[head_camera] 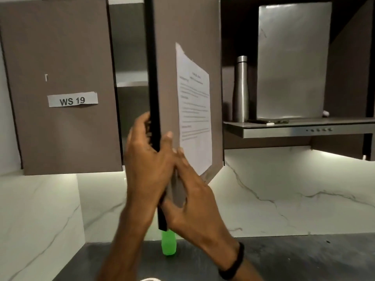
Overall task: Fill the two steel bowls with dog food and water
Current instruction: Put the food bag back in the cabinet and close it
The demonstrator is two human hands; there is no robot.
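From the head camera, both hands are on the free edge of an open cupboard door, which stands nearly edge-on to the camera with its black edge running straight up and down. The left hand wraps that edge, fingers curled behind it and thumb on the near face. The right hand sits just below it and touches it, fingers laid flat on the door's outer face near the bottom corner, thumb tucked at the edge; it presses more than it clenches. A printed sheet is stuck to that outer face, just above the right hand.

The door's long axis is vertical and its hinge lies away to the right, so any swing turns about that far side. The left hand has the firmer hold on the edge.

Neither steel bowl is visible anywhere, nor any dog food, so the filling appears not to have begun. Behind the door, the cupboard's interior shows only dim bare shelves. A green bottle stands on the dark counter directly below the hands, its top hidden by the door's corner (it may hold the water, though I cannot tell). A white object at the bottom edge is cut off.
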